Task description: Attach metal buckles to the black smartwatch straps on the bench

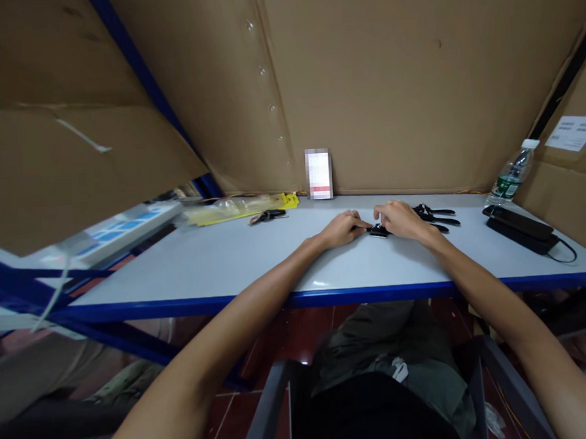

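A small black item (379, 231) lies on the white table between my two hands. My left hand (343, 228) is closed at its left side, fingertips pressed on a thin dark part of it. My right hand (397, 218) is bent over its right side, fingers curled, the thumb and index close together; what they pinch, if anything, is too small to make out. Just right of my right hand lie several black strap-like pieces (439, 217), partly hidden by that hand.
A bright phone-like screen (319, 174) leans on the cardboard wall. Yellow-edged plastic bags (238, 209) and a dark tool (269, 215) lie at the left. On the right are a water bottle (509, 177) and a black pouch (521, 228). A blue edge (258, 302) borders the table.
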The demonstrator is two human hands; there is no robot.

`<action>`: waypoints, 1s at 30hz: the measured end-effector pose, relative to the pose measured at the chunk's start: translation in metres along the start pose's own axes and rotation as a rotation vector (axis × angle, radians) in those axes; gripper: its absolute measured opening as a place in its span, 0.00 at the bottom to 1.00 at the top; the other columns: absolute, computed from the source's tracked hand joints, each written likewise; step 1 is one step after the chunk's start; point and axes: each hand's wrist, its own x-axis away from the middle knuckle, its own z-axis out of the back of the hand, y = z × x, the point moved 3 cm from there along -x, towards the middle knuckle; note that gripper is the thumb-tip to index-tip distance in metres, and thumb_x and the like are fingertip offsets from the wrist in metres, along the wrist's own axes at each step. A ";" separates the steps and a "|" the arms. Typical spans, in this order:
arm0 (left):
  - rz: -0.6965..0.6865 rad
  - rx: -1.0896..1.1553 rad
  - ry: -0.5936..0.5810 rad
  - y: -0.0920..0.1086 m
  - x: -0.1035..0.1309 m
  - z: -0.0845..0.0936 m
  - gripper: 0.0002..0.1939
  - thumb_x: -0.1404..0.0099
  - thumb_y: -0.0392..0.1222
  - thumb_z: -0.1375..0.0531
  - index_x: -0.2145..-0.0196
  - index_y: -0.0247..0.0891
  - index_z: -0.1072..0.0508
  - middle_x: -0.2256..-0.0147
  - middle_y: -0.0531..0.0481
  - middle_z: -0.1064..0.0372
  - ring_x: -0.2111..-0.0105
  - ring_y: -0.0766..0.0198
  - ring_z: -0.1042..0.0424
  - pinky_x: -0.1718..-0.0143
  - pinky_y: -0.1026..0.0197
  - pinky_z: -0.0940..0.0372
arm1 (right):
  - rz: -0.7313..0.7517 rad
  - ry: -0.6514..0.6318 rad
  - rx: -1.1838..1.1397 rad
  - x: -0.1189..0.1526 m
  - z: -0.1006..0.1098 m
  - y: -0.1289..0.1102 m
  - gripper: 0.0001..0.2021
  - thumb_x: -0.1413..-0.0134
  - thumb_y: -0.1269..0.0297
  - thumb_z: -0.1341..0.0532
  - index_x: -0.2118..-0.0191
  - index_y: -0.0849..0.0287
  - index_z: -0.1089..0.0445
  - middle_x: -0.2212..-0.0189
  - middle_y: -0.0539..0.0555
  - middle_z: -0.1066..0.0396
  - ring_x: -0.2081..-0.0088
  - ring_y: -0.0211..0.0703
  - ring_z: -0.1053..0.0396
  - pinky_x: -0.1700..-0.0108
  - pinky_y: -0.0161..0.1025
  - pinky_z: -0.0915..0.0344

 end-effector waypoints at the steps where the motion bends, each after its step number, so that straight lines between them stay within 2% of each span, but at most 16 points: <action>1: 0.001 -0.004 -0.001 0.000 0.000 0.000 0.17 0.27 0.38 0.42 0.46 0.44 0.19 0.60 0.43 0.27 0.58 0.57 0.30 0.51 0.56 0.35 | 0.001 0.015 0.005 0.000 0.001 0.001 0.20 0.46 0.82 0.45 0.56 0.58 0.21 0.65 0.56 0.19 0.60 0.47 0.25 0.56 0.38 0.40; 6: -0.013 -0.010 -0.009 0.001 0.000 0.001 0.16 0.27 0.38 0.42 0.47 0.44 0.18 0.59 0.43 0.26 0.57 0.56 0.29 0.50 0.55 0.35 | 0.111 -0.051 -0.142 0.000 0.001 -0.005 0.21 0.48 0.83 0.46 0.57 0.57 0.20 0.66 0.52 0.19 0.60 0.43 0.25 0.56 0.37 0.39; 8: -0.009 -0.013 -0.011 0.000 0.000 0.001 0.16 0.27 0.38 0.43 0.47 0.43 0.18 0.59 0.43 0.26 0.57 0.56 0.29 0.51 0.55 0.35 | 0.091 -0.059 -0.107 0.000 0.001 -0.005 0.20 0.48 0.82 0.45 0.58 0.57 0.20 0.67 0.52 0.19 0.61 0.43 0.25 0.57 0.36 0.39; 12: 0.003 -0.014 -0.010 0.000 -0.001 0.000 0.17 0.27 0.38 0.43 0.46 0.43 0.19 0.61 0.43 0.26 0.59 0.57 0.29 0.52 0.55 0.35 | 0.019 0.017 0.010 0.000 0.003 0.001 0.20 0.47 0.82 0.44 0.57 0.58 0.20 0.65 0.55 0.19 0.61 0.45 0.25 0.55 0.37 0.40; 18: -0.015 0.000 -0.006 0.002 0.000 0.001 0.16 0.27 0.39 0.43 0.47 0.43 0.18 0.60 0.44 0.26 0.59 0.57 0.29 0.52 0.56 0.35 | 0.104 -0.051 -0.170 -0.001 0.002 -0.004 0.22 0.49 0.83 0.46 0.58 0.57 0.20 0.68 0.51 0.19 0.62 0.42 0.25 0.58 0.35 0.39; 20: -0.008 -0.003 -0.006 0.001 0.000 0.001 0.16 0.27 0.39 0.43 0.47 0.43 0.18 0.60 0.44 0.26 0.59 0.57 0.29 0.52 0.56 0.35 | 0.081 -0.059 -0.157 -0.001 0.001 -0.003 0.21 0.49 0.83 0.45 0.58 0.58 0.20 0.70 0.51 0.20 0.64 0.42 0.26 0.59 0.35 0.39; 23: 0.001 -0.008 -0.007 0.000 0.000 0.000 0.17 0.27 0.39 0.43 0.47 0.43 0.18 0.60 0.44 0.26 0.59 0.57 0.29 0.52 0.56 0.35 | 0.024 -0.003 -0.067 -0.001 0.001 0.004 0.19 0.48 0.82 0.45 0.60 0.58 0.20 0.68 0.54 0.20 0.63 0.43 0.26 0.57 0.36 0.39; 30: -0.007 0.018 -0.006 -0.002 -0.001 -0.001 0.17 0.27 0.40 0.43 0.47 0.43 0.18 0.60 0.43 0.26 0.59 0.57 0.29 0.52 0.55 0.34 | 0.041 -0.005 -0.102 -0.002 -0.004 0.007 0.18 0.44 0.80 0.45 0.58 0.58 0.20 0.64 0.54 0.19 0.61 0.42 0.25 0.57 0.35 0.39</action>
